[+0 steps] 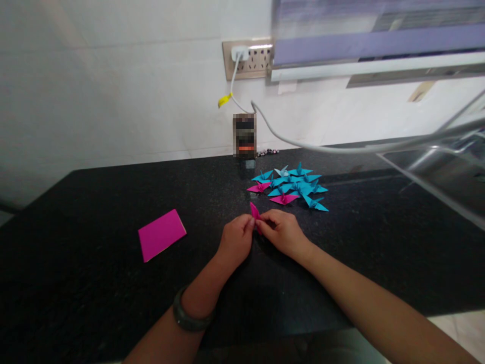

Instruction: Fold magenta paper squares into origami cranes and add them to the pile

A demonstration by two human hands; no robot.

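Between my two hands is a small piece of folded pink paper [254,209], its pointed end sticking up and away from me. My left hand [238,235] pinches its left side with thumb and fingers. From the right, my right hand [282,230] pinches the same paper, and its lower part is partly hidden by the fingers. Just beyond sits a cluster of folded paper cranes, mostly blue [295,187], with a pink crane [284,199] at the near edge and a pale one [282,172] at the back. Left of my hands lies a stack of square pink paper [161,235].
The black countertop [94,202] meets a pale tiled wall. A phone-like object [244,135], blurred out, leans on the wall. A white cable [303,145] runs from a wall socket [248,59] toward a metal sink or rack [447,172] on the right.
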